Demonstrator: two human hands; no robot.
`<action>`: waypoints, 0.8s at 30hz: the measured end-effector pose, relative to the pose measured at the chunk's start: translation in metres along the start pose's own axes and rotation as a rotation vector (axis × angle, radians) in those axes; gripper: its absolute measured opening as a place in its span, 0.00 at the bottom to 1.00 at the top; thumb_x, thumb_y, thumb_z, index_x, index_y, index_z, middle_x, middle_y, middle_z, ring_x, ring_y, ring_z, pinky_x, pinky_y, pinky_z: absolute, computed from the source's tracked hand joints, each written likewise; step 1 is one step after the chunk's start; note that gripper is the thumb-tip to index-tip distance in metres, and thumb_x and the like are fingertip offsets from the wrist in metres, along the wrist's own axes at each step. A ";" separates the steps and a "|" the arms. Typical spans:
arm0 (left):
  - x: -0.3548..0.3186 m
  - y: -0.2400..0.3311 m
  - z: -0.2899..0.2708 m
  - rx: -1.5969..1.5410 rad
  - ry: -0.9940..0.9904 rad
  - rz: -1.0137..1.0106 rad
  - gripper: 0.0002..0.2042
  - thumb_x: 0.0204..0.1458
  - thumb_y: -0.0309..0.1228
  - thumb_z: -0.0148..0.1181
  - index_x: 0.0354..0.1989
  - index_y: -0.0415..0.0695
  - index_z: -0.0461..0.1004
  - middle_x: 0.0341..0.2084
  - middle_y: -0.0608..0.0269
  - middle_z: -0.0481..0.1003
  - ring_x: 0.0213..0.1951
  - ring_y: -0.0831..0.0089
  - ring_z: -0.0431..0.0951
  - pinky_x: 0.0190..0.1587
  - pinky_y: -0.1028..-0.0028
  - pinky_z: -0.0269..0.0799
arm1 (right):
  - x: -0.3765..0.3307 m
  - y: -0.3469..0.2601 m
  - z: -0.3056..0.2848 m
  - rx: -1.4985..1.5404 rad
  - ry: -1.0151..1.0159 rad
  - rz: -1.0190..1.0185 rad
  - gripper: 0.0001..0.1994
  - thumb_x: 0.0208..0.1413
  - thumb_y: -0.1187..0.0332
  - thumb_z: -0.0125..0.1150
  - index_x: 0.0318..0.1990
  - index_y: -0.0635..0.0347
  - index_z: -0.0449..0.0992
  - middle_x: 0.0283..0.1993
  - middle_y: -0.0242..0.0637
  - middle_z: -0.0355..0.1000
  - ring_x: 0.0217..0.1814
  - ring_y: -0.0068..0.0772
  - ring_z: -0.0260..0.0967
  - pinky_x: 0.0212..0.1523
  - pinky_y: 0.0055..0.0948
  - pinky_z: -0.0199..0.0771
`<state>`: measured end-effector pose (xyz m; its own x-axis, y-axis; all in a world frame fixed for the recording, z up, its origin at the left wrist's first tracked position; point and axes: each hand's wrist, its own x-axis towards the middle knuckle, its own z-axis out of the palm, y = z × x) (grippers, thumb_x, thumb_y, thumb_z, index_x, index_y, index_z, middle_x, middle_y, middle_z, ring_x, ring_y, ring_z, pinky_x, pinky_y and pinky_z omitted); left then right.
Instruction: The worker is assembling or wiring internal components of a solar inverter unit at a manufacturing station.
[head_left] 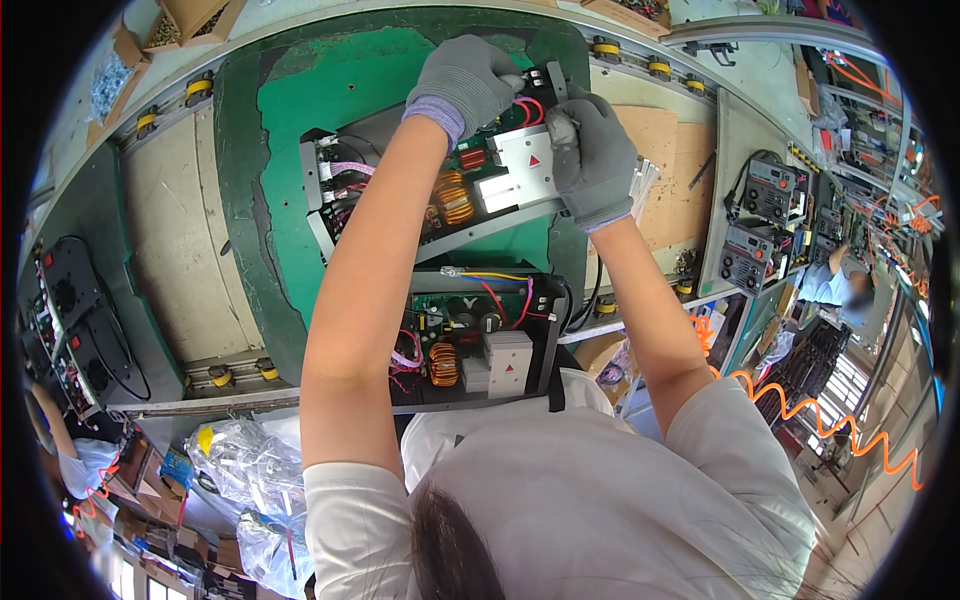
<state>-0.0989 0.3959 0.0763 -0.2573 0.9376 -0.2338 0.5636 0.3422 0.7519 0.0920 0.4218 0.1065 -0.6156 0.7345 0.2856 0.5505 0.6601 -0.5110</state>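
An open electrical unit (530, 215) with a dark metal frame lies slantwise on the green board (300, 100). Inside it show a copper-wound coil (455, 198), a silver cover plate (526, 160) with a red triangle, and red wires. My left hand (465, 85), in a grey glove, is closed at the unit's far side; its fingertips meet near the red wires, and what they pinch is hidden. Gloved too, my right hand (592, 160) curls around the unit's right end beside the plate. A second open unit (480, 340) sits closer to me, untouched.
Roller track edges (198, 90) run along the bench. Finished-looking machines (765, 220) stand at the right, others (80, 300) at the left. An orange coiled hose (800, 408) hangs at the right. Plastic-wrapped items (255, 470) lie lower left. Other people work farther off on both sides.
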 end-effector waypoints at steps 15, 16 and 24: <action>-0.032 0.025 -0.011 -0.258 -0.065 0.240 0.15 0.50 0.35 0.70 0.47 0.48 0.82 0.35 0.57 0.81 0.35 0.62 0.78 0.42 0.68 0.74 | 0.011 -0.002 -0.009 0.092 -0.084 0.187 0.17 0.67 0.56 0.48 0.45 0.59 0.78 0.50 0.50 0.74 0.50 0.58 0.73 0.50 0.46 0.74; -0.032 0.024 -0.013 -0.254 -0.104 0.153 0.14 0.51 0.35 0.69 0.45 0.46 0.82 0.34 0.57 0.80 0.35 0.62 0.78 0.42 0.68 0.73 | 0.012 -0.004 -0.009 0.045 -0.143 0.208 0.18 0.68 0.56 0.48 0.46 0.58 0.79 0.51 0.48 0.73 0.51 0.57 0.73 0.51 0.45 0.74; -0.033 0.000 -0.007 0.193 0.135 0.330 0.12 0.49 0.34 0.67 0.40 0.44 0.78 0.37 0.56 0.81 0.43 0.52 0.76 0.47 0.57 0.72 | 0.003 0.007 -0.002 0.157 0.004 0.279 0.17 0.66 0.53 0.51 0.46 0.57 0.77 0.49 0.47 0.74 0.48 0.56 0.74 0.48 0.47 0.75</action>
<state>-0.0958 0.3643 0.0882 -0.1315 0.9869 0.0940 0.7668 0.0411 0.6405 0.0953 0.4286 0.1057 -0.4507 0.8846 0.1200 0.6039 0.4011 -0.6888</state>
